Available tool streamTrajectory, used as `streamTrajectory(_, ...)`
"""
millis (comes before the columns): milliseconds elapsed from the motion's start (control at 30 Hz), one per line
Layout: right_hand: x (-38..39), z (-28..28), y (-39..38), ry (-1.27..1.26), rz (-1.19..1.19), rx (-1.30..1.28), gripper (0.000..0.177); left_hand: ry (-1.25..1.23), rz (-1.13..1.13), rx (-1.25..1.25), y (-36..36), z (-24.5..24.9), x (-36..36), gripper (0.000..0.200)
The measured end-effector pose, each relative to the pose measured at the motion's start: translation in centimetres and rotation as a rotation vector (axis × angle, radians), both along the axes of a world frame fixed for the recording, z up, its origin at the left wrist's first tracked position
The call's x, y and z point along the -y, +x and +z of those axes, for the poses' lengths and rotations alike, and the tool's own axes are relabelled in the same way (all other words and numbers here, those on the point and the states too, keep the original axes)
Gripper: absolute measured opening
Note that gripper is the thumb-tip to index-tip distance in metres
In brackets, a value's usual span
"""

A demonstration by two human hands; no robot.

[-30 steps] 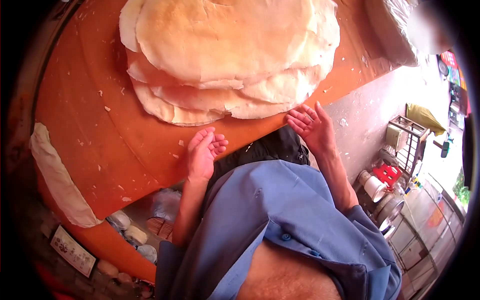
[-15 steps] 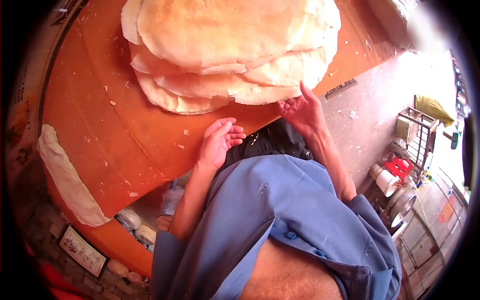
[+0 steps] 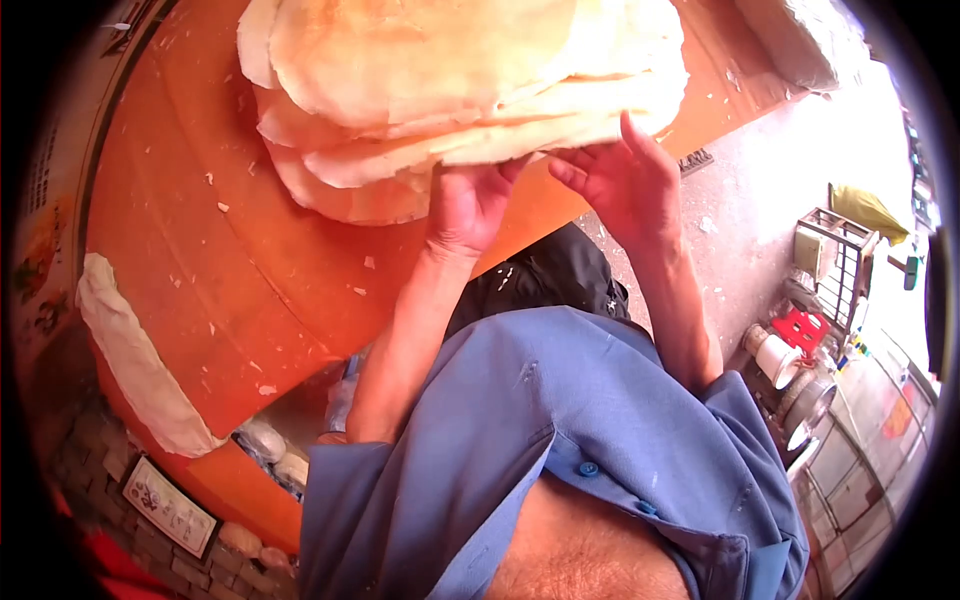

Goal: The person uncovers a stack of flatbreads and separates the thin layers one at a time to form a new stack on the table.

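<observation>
A stack of large, thin, pale flatbreads (image 3: 450, 70) with ragged, overlapping edges lies on the orange table. At its near edge, my left hand (image 3: 468, 208) has its fingers tucked beneath several layers, mostly hidden by the bread. My right hand (image 3: 630, 190) grips the same edge farther right, its thumb pointing up and its fingers curled under. Between the hands the bread edge looks slightly raised off the layers below.
Crumbs dot the orange table (image 3: 220, 290). A rolled pale cloth or dough strip (image 3: 140, 355) lies along its left edge. A wrapped bundle (image 3: 790, 40) sits at the far right. On the floor to the right are a metal rack (image 3: 840, 265), a red item (image 3: 800, 328) and pots (image 3: 803, 408).
Both hands have moved up and forward from in front of the stack to its near edge. Their fingers have gone under the flatbreads, and the edge has lifted a little.
</observation>
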State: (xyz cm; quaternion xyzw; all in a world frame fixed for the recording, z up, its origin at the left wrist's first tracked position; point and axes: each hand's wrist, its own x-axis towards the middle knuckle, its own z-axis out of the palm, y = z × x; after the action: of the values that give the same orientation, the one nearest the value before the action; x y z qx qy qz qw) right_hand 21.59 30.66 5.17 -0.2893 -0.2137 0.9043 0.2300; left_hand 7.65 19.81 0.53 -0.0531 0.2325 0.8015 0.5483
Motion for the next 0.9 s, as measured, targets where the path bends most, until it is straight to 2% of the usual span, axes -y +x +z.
streamTrajectory(67,0.5,-1.5,2.2,-0.054,-0.014,-0.015,0.060,0.059,0.020,-0.134,-0.6,1.2,-1.0,0.032)
streamTrajectory(167,1.2,-3.7,3.7,-0.205,-0.142,-0.021,0.061,0.097,0.102,-0.144,-1.7,3.4,-2.8,0.033)
streamTrajectory(200,1.4,-4.5,3.7,-0.208,-0.152,-0.020,0.061,0.108,0.047,-0.109,-2.6,3.0,-3.0,0.043)
streamTrajectory(267,0.7,-6.2,2.6,-0.108,-0.114,0.201,0.063,0.095,0.039,-0.104,-3.3,4.8,-3.4,0.042)
streamTrajectory(400,-0.3,-5.6,1.3,-0.191,-0.128,0.286,0.059,-0.006,0.011,-0.147,-3.2,5.0,-2.8,0.032)
streamTrajectory(533,-2.3,-7.2,1.4,-0.367,-0.111,0.196,0.052,-0.049,0.010,-0.175,-2.8,5.0,-2.6,0.030)
streamTrajectory(600,-3.1,-9.2,0.9,-0.323,0.020,0.165,0.044,-0.089,-0.014,-0.193,-3.0,4.5,-1.9,0.029)
streamTrajectory(633,-3.1,-9.7,0.4,-0.239,0.011,0.304,0.034,-0.123,-0.030,-0.208,-3.0,4.3,-1.6,0.028)
streamTrajectory(667,-3.0,-10.1,0.5,-0.242,0.011,0.302,0.034,-0.126,-0.030,-0.210,-2.9,4.1,-1.3,0.028)
streamTrajectory(733,-2.4,-7.9,-0.1,0.402,0.214,0.590,0.032,-0.209,-0.029,-0.196,-2.6,3.7,-0.9,0.027)
streamTrajectory(767,-2.4,-5.9,-0.5,0.260,0.147,0.629,0.036,-0.231,-0.024,-0.185,-2.4,3.6,-0.7,0.027)
streamTrajectory(800,-2.1,-6.6,-0.3,0.256,0.151,0.631,0.036,-0.236,-0.023,-0.182,-2.2,3.6,-0.6,0.027)
streamTrajectory(867,-1.4,-8.7,-0.1,0.468,0.015,0.422,0.037,-0.210,0.011,-0.187,-2.0,3.7,-0.6,0.026)
streamTrajectory(900,-1.1,-8.3,-0.5,0.466,0.018,0.423,0.037,-0.213,0.013,-0.185,-1.9,3.7,-0.5,0.026)
